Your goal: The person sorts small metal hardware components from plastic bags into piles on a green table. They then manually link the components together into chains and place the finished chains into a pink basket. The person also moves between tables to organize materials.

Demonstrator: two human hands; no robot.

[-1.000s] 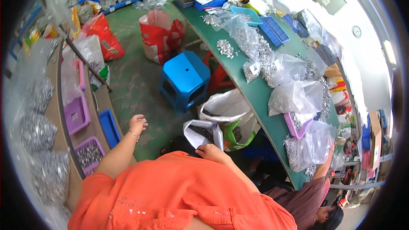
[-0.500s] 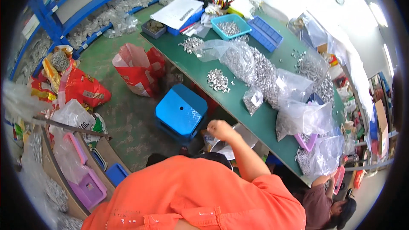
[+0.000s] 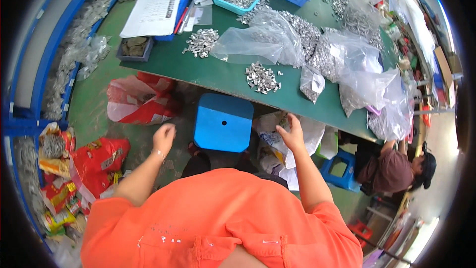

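Left hand [image 3: 164, 138] comes back into view, left of the blue stool [image 3: 224, 131]

Its fingers curl loosely; whether around anything, I can't tell. The stool stands by the green counter's [image 3: 218, 78] edge. Rightward, the right hand [image 3: 292, 131] spreads open near white sacks [image 3: 312, 134].

Blue stool [image 3: 218, 133]: a plastic seat, squarish with rounded corners and one dark central hole, standing upright before me at the edge of the counter [image 3: 183, 71], its far part in shade. It lies between my left fingers [image 3: 170, 128] and right fingers [image 3: 294, 120], apart from both. White sacks [image 3: 313, 139]: crumpled, partly printed, right of the stool, partly hidden behind my right fingers.
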